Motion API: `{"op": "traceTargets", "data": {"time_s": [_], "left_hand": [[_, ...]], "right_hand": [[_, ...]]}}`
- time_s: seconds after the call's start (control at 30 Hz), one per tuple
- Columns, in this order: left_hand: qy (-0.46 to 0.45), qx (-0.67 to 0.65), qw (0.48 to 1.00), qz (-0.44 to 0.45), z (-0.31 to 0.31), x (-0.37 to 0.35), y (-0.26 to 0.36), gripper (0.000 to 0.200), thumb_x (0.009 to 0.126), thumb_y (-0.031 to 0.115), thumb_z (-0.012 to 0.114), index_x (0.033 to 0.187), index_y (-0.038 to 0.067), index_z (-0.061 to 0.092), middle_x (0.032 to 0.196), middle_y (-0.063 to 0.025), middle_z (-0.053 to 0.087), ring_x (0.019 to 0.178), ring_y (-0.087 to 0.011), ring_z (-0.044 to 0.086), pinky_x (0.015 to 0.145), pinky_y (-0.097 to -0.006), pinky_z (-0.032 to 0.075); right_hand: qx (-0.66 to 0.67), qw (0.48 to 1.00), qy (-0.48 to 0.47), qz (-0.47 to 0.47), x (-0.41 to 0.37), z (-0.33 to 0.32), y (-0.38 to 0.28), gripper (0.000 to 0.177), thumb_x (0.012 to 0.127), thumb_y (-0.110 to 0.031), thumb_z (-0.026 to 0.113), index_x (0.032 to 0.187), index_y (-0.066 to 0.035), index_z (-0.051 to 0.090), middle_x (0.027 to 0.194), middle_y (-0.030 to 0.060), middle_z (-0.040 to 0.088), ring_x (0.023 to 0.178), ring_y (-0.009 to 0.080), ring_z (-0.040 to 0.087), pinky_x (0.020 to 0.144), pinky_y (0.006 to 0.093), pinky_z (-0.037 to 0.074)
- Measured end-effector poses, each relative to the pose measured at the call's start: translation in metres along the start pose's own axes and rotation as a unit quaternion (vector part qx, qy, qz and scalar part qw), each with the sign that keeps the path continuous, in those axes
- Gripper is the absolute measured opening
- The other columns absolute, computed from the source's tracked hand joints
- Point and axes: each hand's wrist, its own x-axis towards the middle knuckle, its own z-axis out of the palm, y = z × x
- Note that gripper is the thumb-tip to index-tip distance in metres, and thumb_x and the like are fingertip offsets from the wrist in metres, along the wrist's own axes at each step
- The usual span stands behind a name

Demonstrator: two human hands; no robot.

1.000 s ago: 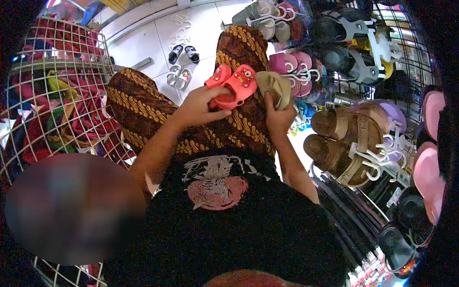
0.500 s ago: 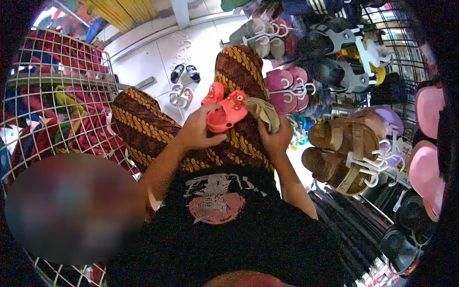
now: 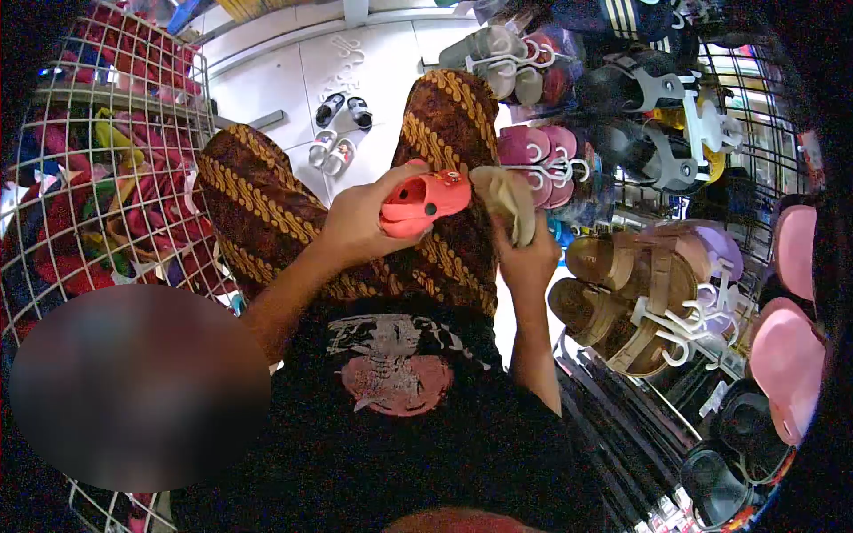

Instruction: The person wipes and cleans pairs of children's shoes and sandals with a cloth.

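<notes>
While I sit with my knees up in brown patterned trousers (image 3: 258, 204), a tall wire basket (image 3: 133, 107) packed with coloured goods stands at my left, and a wire rack (image 3: 755, 115) hung with footwear fills my right side. White floor tiles (image 3: 267, 80) show between them, beyond my knees. On the rack, a pair of brown strapped sandals (image 3: 622, 293) hangs near my right forearm, and pink slippers (image 3: 533, 147) hang higher, just beside my right knee.

My left hand (image 3: 360, 222) grips a coral clog (image 3: 425, 200) above my lap, thumb over its top and fingers (image 3: 404, 233) curled closed beneath the sole. My right hand (image 3: 526, 258) is wrapped shut around the lower end of a beige sandal (image 3: 508, 200), which stands on end just beside the clog's toe; I cannot tell whether the two touch. Two small pairs of sandals (image 3: 342, 111) lie on the tiles, well apart from my hands.
</notes>
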Motion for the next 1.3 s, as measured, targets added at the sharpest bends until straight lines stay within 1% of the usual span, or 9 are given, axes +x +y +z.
{"op": "traceTargets", "data": {"time_s": [0.17, 0.3, 0.43, 0.57, 0.7, 0.83, 0.97, 1.1, 1.3], "left_hand": [[-0.021, 0.027, 0.999, -0.019, 0.001, -0.004, 0.009, 0.072, 0.074, 0.039, 0.082, 0.135, 0.021, 0.049, 0.106, -0.0161, 0.070, 0.096, -0.0368, 0.069, 0.082, -0.0440, 0.055], [-0.023, 0.021, 0.999, -0.007, 0.001, -0.003, 0.001, 0.070, 0.075, 0.039, 0.081, 0.134, 0.020, 0.049, 0.105, -0.0174, 0.070, 0.096, -0.0371, 0.069, 0.082, -0.0445, 0.055], [-0.005, 0.056, 0.998, 0.014, 0.005, -0.004, -0.003, 0.068, 0.075, 0.040, 0.081, 0.133, 0.020, 0.051, 0.107, -0.0176, 0.069, 0.097, -0.0369, 0.068, 0.082, -0.0446, 0.055], [-0.001, 0.066, 0.997, 0.042, 0.009, -0.005, -0.008, 0.065, 0.075, 0.038, 0.082, 0.131, 0.020, 0.054, 0.109, -0.0175, 0.069, 0.098, -0.0365, 0.068, 0.082, -0.0437, 0.055], [0.021, 0.066, 0.995, 0.078, 0.014, -0.005, -0.018, 0.065, 0.075, 0.034, 0.082, 0.133, 0.020, 0.055, 0.111, -0.0165, 0.069, 0.097, -0.0353, 0.068, 0.083, -0.0422, 0.055], [0.031, 0.042, 0.996, 0.073, 0.016, -0.003, -0.017, 0.056, 0.076, 0.032, 0.082, 0.126, 0.015, 0.061, 0.110, -0.0147, 0.070, 0.099, -0.0330, 0.069, 0.083, -0.0389, 0.055], [0.055, 0.063, 0.993, 0.089, 0.015, -0.001, -0.018, 0.049, 0.076, 0.032, 0.082, 0.119, 0.015, 0.067, 0.107, -0.0134, 0.071, 0.096, -0.0311, 0.070, 0.080, -0.0384, 0.056], [0.056, 0.067, 0.992, 0.087, 0.018, -0.001, -0.022, 0.046, 0.076, 0.032, 0.082, 0.116, 0.014, 0.068, 0.106, -0.0136, 0.071, 0.094, -0.0309, 0.070, 0.078, -0.0389, 0.057], [0.050, 0.078, 0.992, 0.085, 0.016, 0.000, -0.022, 0.046, 0.075, 0.032, 0.082, 0.117, 0.016, 0.070, 0.107, -0.0145, 0.071, 0.094, -0.0315, 0.070, 0.079, -0.0389, 0.056]], "right_hand": [[0.161, 0.975, 0.020, -0.151, -0.021, -0.005, -0.012, 0.041, 0.074, -0.036, 0.084, 0.095, -0.007, 0.063, 0.079, 0.0154, 0.068, 0.069, 0.0348, 0.067, 0.064, 0.0434, 0.054], [0.129, 0.990, -0.020, 0.054, -0.016, 0.001, -0.010, 0.043, 0.070, -0.033, 0.085, 0.097, -0.008, 0.064, 0.091, 0.0147, 0.068, 0.083, 0.0347, 0.067, 0.074, 0.0445, 0.054], [0.117, 0.983, 0.016, -0.137, -0.032, 0.004, 0.000, 0.043, 0.072, -0.034, 0.085, 0.099, -0.008, 0.064, 0.094, 0.0148, 0.068, 0.085, 0.0358, 0.066, 0.076, 0.0471, 0.052], [0.154, 0.983, -0.014, 0.099, -0.021, 0.004, -0.014, 0.044, 0.067, -0.029, 0.085, 0.100, -0.007, 0.064, 0.091, 0.0134, 0.067, 0.088, 0.0347, 0.065, 0.077, 0.0453, 0.053], [0.114, 0.986, 0.000, -0.119, -0.035, 0.008, 0.001, 0.039, 0.074, -0.034, 0.083, 0.094, -0.006, 0.064, 0.084, 0.0148, 0.067, 0.080, 0.0365, 0.065, 0.074, 0.0454, 0.052], [0.110, 0.991, -0.034, 0.072, -0.019, 0.000, -0.010, 0.038, 0.073, -0.033, 0.082, 0.093, -0.007, 0.063, 0.089, 0.0147, 0.068, 0.083, 0.0350, 0.066, 0.073, 0.0456, 0.052], [0.112, 0.985, -0.010, -0.128, -0.023, -0.008, 0.003, 0.038, 0.075, -0.036, 0.082, 0.092, -0.007, 0.063, 0.085, 0.0144, 0.067, 0.081, 0.0348, 0.066, 0.071, 0.0450, 0.052], [0.066, 0.994, -0.070, 0.044, -0.012, -0.008, -0.003, 0.039, 0.074, -0.036, 0.082, 0.096, -0.009, 0.064, 0.085, 0.0144, 0.067, 0.083, 0.0348, 0.066, 0.074, 0.0450, 0.053], [0.079, 0.995, -0.041, -0.033, -0.026, -0.005, 0.000, 0.044, 0.067, -0.036, 0.084, 0.097, -0.010, 0.065, 0.084, 0.0151, 0.067, 0.081, 0.0372, 0.065, 0.074, 0.0473, 0.053]]}}
